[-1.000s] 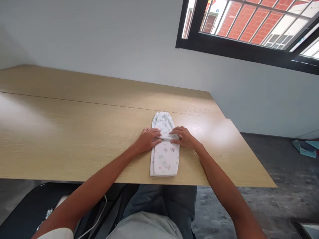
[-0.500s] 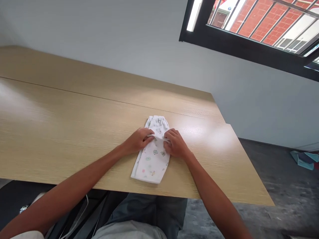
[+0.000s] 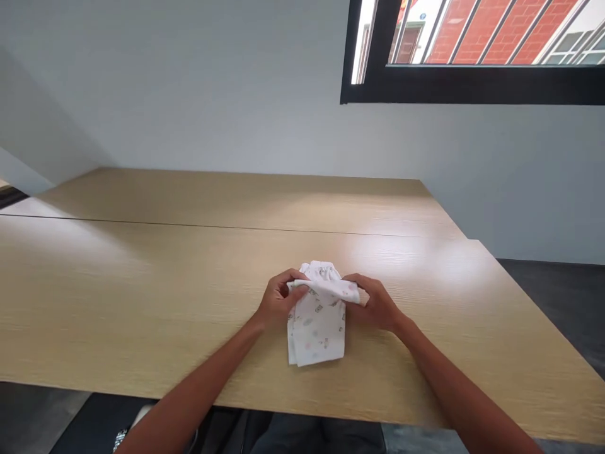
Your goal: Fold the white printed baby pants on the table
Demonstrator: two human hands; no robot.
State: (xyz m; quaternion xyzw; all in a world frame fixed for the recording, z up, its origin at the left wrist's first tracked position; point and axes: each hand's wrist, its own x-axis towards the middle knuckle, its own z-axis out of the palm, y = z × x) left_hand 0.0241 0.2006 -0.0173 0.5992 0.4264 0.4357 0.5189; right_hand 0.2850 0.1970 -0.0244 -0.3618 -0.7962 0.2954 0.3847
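A small white garment (image 3: 317, 325) with tiny coloured prints lies on the light wooden table (image 3: 142, 284), near its front edge. Its elastic waistband end points away from me. My left hand (image 3: 278, 304) pinches the garment's left side at a raised fold. My right hand (image 3: 375, 304) pinches the right side of the same fold. Both hands are closed on the cloth and hold the fold a little above the tabletop, so the lower part hangs toward me.
The table runs far to the left and back to a grey wall, with a seam across its top. A black-framed window (image 3: 472, 82) is at the upper right. Dark floor (image 3: 558, 296) lies beyond the table's right edge.
Both hands have lifted the middle of the garment into a fold, so it looks shorter. The camera has tilted and the table now sits level in view.
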